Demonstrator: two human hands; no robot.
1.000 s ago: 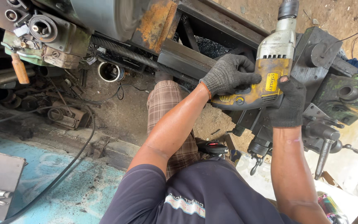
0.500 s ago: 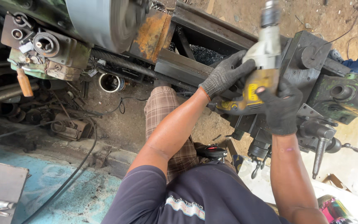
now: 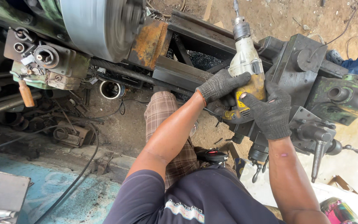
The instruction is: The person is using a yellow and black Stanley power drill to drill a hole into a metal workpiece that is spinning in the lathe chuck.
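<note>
From the head camera, a yellow-and-grey drill [image 3: 245, 68] is gripped above the lathe bed [image 3: 195, 45], bit pointing away. The left hand [image 3: 220, 85] is wrapped round its body; the right hand [image 3: 270, 110] is clenched on the handle. No hole is seen started.

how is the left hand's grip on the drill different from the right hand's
The left hand wraps the drill from the side, up on its grey body; the right hand grips lower, at the yellow handle end. The left arm reaches in at a slant; the right arm runs almost straight up. Both wear dark knit gloves.
</note>
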